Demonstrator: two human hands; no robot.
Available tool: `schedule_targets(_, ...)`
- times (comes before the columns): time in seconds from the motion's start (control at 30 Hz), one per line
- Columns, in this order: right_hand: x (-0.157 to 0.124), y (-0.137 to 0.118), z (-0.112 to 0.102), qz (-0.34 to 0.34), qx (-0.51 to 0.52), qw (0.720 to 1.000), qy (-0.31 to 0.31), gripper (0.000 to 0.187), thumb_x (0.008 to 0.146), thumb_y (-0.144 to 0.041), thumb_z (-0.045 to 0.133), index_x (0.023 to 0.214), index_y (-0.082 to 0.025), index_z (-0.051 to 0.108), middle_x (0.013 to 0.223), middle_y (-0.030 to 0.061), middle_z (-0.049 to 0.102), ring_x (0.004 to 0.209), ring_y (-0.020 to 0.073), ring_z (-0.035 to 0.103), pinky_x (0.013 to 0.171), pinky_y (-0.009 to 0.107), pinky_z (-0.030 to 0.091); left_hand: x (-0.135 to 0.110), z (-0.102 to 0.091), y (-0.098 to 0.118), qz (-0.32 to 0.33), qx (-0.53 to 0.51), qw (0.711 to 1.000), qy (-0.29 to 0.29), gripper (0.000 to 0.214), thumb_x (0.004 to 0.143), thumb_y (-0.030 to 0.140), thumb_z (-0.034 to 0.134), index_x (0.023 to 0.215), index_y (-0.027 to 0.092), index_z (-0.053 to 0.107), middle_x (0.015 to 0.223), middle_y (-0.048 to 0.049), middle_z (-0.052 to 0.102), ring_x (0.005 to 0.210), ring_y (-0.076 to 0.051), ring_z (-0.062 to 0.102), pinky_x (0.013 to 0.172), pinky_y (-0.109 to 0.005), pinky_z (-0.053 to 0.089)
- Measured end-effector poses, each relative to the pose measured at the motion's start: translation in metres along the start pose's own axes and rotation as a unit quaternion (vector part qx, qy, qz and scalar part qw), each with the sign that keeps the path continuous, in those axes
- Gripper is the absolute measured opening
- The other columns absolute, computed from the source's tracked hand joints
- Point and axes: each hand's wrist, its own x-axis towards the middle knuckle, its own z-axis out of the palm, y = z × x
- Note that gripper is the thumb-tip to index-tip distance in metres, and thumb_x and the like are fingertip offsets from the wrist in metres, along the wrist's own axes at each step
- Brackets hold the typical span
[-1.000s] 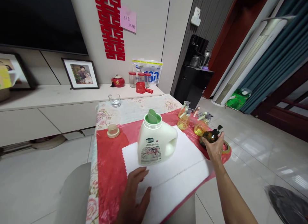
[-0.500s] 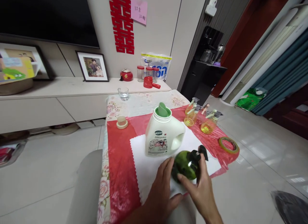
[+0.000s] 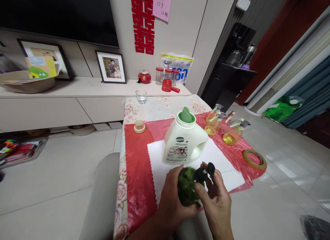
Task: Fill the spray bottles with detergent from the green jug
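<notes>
A dark green pump bottle (image 3: 186, 186) is tilted to the right between my hands, low over the near edge of the table. My left hand (image 3: 171, 195) wraps around its round body. My right hand (image 3: 215, 195) has its fingers closed about the black pump head (image 3: 203, 173) at the neck. Just beyond stands a white detergent jug (image 3: 177, 143), uncapped, with a green spout in its mouth, on a white cloth (image 3: 227, 164). Its cream cap (image 3: 139, 126) lies on the red plastic sheet (image 3: 138, 185) to the left.
Several pump bottles with yellow liquid (image 3: 231, 137) stand at the right, near a roll of tape (image 3: 254, 159). A glass cup (image 3: 141, 96) is at the table's far left. Behind, a cabinet (image 3: 85, 89) bears red-lidded jars (image 3: 168, 75) and a photo frame (image 3: 111, 66).
The green bottle has turned and come nearer to me. My left hand now wraps its body, and my right fingers have closed on the pump head. The view has swung left.
</notes>
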Motion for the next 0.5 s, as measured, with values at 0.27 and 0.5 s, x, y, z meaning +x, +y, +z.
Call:
schedule_targets(0.27,0.005,-0.01,0.0,0.107,0.054,0.993,0.008,0.078,0.065,-0.037,0.089,0.136,-0.021,0.061,0.123,0.0123,0.069,0.109,0.0268,0.069,0.093,0.037,0.06,-0.005,-0.013,0.004,-0.034,-0.019,0.997,-0.063,0.096,0.057,0.02,0.083,0.142,0.027,0.038,0.135,-0.0144,0.059,0.124,-0.039,0.061,0.106,-0.057,0.052)
schedule_targets(0.5,0.011,-0.009,-0.004,0.073,0.119,0.974,-0.178,0.051,0.084,-0.036,0.077,0.134,-0.028,0.066,0.13,0.0105,0.067,0.121,0.0253,0.065,0.102,0.037,0.055,-0.004,-0.029,0.005,-0.034,-0.072,0.994,-0.08,0.095,0.055,0.014,0.082,0.141,0.029,0.043,0.137,-0.0122,0.06,0.124,-0.037,0.061,0.107,-0.055,0.051)
